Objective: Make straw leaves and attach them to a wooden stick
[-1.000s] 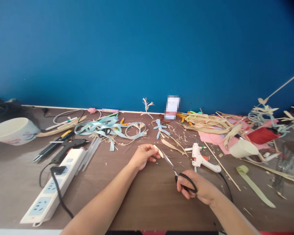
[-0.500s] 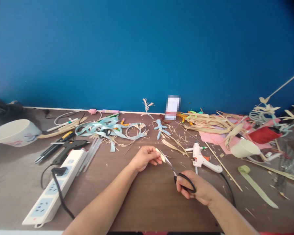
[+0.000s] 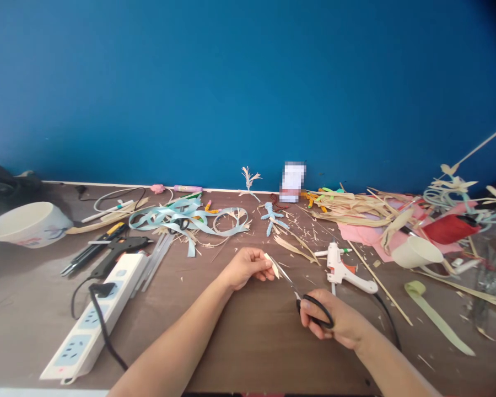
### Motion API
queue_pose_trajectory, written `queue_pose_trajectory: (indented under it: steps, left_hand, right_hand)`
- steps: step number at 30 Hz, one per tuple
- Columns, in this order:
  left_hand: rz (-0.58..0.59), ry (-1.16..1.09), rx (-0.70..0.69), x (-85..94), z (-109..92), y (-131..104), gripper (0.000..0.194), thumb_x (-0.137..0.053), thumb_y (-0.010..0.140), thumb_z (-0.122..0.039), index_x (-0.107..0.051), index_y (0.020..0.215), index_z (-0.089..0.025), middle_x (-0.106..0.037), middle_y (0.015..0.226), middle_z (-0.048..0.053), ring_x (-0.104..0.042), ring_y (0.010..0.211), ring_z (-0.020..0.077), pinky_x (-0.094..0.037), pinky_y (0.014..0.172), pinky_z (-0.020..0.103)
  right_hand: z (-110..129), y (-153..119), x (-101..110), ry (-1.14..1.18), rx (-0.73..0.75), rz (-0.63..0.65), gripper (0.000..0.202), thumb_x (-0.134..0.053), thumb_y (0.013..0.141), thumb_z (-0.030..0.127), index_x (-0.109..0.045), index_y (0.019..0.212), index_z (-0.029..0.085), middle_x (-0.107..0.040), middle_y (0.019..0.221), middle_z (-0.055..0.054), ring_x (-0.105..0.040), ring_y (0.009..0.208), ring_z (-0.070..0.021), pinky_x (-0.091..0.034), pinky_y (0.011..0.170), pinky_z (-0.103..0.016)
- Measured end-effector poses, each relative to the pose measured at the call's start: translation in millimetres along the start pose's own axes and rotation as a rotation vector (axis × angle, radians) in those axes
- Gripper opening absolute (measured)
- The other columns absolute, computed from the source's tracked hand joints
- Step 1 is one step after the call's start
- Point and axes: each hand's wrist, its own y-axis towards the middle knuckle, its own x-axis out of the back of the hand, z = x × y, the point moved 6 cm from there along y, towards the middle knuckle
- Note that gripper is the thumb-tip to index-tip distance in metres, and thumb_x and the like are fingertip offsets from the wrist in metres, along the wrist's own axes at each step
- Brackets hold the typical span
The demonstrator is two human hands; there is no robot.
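Between thumb and fingers, my left hand (image 3: 250,268) pinches a small pale, straw-coloured strip (image 3: 274,267) that looks like dried husk. My right hand (image 3: 324,315) is wrapped round the black handles of a pair of scissors (image 3: 301,302). The scissor blades point up and left, with their tips beside the strip's right edge; whether they touch it I cannot tell. Beyond my hands lie a blue wrapped figure (image 3: 269,219) and a few dry husk pieces (image 3: 291,248).
To the right lie a white glue gun (image 3: 347,270), a green ribbon (image 3: 438,322), a paper cup (image 3: 417,252) and a husk pile (image 3: 355,208). On the left are a power strip (image 3: 93,320), a black glue gun (image 3: 118,253), blue ribbon (image 3: 169,218) and a white bowl (image 3: 27,223).
Little differs. The whole view has shifted slightly, and the strip now appears a bit more spread at its lower end beside the scissor blades. Both hands keep their holds.
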Motion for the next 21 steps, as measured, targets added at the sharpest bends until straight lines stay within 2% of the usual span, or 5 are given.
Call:
queue_pose_trajectory:
  steps: [5,11,17,21]
  left_hand:
    - [0.019,0.009,0.018,-0.2,0.5,-0.2,0.027,-0.067,0.063,-0.033,-0.054,0.063,-0.009,-0.065,0.064,0.006,-0.061,0.056,0.0117,-0.044,0.048,0.018]
    - [0.04,0.039,0.026,-0.3,-1.0,-0.4,0.028,-0.067,0.062,-0.034,-0.056,0.063,-0.008,-0.065,0.062,0.007,-0.06,0.053,0.0106,-0.044,0.049,0.018]
    - [0.051,0.054,0.027,0.6,-3.0,-1.2,0.029,-0.067,0.061,-0.035,-0.056,0.062,-0.008,-0.064,0.06,0.006,-0.06,0.052,0.011,-0.044,0.049,0.019]
    - [0.059,0.05,0.019,0.6,-4.5,-2.0,0.029,-0.067,0.061,-0.035,-0.056,0.063,-0.009,-0.064,0.061,0.006,-0.06,0.053,0.0112,-0.045,0.05,0.019]
  right_hand:
    - [1.7,1.2,-1.9,0.011,0.013,0.033,0.046,-0.055,0.065,0.056,-0.053,0.056,0.011,-0.042,0.032,0.004,-0.024,0.028,-0.002,-0.011,0.032,-0.019]
    - [-4.1,2.9,-0.1,0.021,-0.006,-0.009,0.045,-0.057,0.064,0.056,-0.051,0.054,0.012,-0.04,0.03,0.005,-0.022,0.027,-0.0016,-0.01,0.031,-0.019]
    - [-7.3,6.8,-5.3,0.126,-0.011,0.07,0.047,-0.054,0.066,0.058,-0.053,0.058,0.011,-0.044,0.034,0.004,-0.025,0.028,-0.002,-0.012,0.032,-0.018]
    - [-10.3,7.2,-5.0,0.181,-0.038,0.058,0.045,-0.057,0.064,0.056,-0.05,0.055,0.013,-0.037,0.031,0.007,-0.024,0.029,-0.0018,-0.012,0.031,-0.017]
